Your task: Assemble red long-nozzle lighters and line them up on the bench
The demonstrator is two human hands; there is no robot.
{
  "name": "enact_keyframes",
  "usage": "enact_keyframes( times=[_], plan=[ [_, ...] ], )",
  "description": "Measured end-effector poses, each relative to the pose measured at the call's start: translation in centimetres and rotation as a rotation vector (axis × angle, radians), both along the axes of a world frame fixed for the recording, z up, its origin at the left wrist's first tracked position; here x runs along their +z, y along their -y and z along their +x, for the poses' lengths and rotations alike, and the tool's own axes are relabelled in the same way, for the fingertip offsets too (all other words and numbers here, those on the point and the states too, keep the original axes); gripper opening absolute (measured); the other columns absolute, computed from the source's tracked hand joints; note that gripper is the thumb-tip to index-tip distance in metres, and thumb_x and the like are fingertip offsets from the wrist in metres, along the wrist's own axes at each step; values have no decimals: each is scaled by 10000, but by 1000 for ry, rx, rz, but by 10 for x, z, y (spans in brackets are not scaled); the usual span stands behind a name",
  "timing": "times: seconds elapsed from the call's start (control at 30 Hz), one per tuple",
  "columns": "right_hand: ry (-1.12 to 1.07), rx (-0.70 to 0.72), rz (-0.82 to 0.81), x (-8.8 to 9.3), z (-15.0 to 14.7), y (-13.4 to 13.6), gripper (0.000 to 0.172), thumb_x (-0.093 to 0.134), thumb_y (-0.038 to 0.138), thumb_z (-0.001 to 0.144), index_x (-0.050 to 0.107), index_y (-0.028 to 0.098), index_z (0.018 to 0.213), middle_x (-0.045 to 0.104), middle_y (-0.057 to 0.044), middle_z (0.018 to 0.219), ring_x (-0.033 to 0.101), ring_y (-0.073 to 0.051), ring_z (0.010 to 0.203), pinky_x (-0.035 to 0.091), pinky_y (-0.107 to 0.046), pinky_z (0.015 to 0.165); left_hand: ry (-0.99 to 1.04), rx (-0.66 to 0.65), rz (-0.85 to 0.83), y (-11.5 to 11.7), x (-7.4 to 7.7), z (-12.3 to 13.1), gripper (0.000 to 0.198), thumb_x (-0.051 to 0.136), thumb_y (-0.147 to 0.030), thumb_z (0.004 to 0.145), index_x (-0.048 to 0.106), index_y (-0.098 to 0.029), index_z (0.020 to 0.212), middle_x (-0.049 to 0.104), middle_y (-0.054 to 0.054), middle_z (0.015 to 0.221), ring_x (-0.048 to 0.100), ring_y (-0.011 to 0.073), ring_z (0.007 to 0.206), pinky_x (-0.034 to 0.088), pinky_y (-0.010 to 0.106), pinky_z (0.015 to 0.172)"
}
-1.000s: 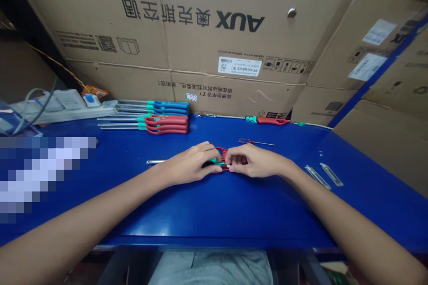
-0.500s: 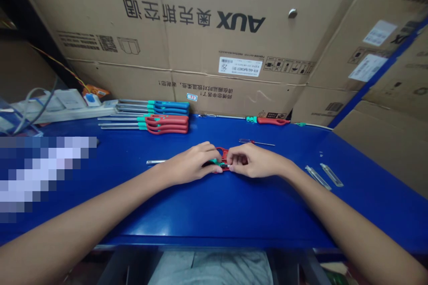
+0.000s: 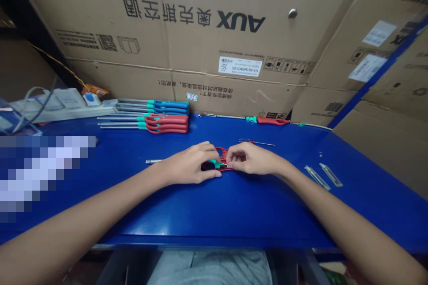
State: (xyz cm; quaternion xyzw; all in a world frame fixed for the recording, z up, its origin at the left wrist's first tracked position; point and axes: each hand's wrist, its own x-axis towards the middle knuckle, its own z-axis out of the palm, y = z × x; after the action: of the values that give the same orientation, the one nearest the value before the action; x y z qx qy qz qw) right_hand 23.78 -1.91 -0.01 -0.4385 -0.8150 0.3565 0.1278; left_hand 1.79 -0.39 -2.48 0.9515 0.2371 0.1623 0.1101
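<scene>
An opened long-nosed lighter lies in front of me, with its red handle shell and green collar between my hands. Its silver tube sticks out to the left from under my left wrist. My left hand holds the green part from above, fingers curled over it and the thumb lower, near the table. At the handle, the fingertips of my right hand are pinched together beside a small dark part. What sits between those fingertips is too small to make out.
Stacked red lighters and blue lighters lie back left, near a power strip. Another red lighter lies by the cardboard wall. A screwdriver and two clear tubes are to the right.
My left thumb has moved down and away from the fingers, showing more of the green collar. My right hand has shifted very slightly up and left, its fingertips still at the handle.
</scene>
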Motion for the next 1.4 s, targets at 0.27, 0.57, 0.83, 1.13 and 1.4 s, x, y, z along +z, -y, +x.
enact_keyframes(
  times=[0.27, 0.57, 0.83, 1.13, 1.4],
  plan=[
    [-87, -204, -230, -5, -3, -7, 63, 663, 121, 662, 642, 144, 717, 568, 37, 539, 472, -85, 485, 355, -217, 490, 18, -16, 4, 0, -2, 2, 243, 590, -388, 893, 682, -163, 905, 622, 83, 957, 568, 206, 944, 456, 306, 834],
    [-58, -112, -152, -3, -2, -3, 81, 647, 190, 718, 670, 132, 769, 624, 3, 640, 499, -90, 551, 375, -212, 522, 23, -38, 7, -1, -4, 1, 263, 586, -405, 898, 694, -166, 921, 627, 82, 972, 568, 209, 964, 455, 317, 857],
    [15, -86, -138, 2, 3, -2, 124, 670, 248, 735, 640, 138, 785, 641, -10, 665, 557, -111, 587, 421, -215, 529, 10, -42, -36, 3, 6, 1, 337, 613, -446, 870, 671, -172, 1058, 660, 84, 976, 595, 212, 942, 467, 311, 827],
    [125, -33, 172, 6, 9, 2, 116, 592, 144, 779, 665, 148, 869, 664, -28, 735, 566, -117, 606, 409, -220, 549, -54, 40, 13, -3, 27, -19, 159, 577, -154, 711, 653, -159, 850, 650, 48, 864, 601, 169, 758, 465, 256, 694],
    [242, 10, 338, -1, 9, 1, 139, 562, 197, 850, 679, 168, 920, 639, -73, 884, 541, -148, 740, 385, -246, 622, -89, 58, -36, -6, 27, -21, 197, 553, -132, 710, 699, -167, 838, 701, 34, 830, 630, 150, 705, 466, 231, 657]
  ],
)
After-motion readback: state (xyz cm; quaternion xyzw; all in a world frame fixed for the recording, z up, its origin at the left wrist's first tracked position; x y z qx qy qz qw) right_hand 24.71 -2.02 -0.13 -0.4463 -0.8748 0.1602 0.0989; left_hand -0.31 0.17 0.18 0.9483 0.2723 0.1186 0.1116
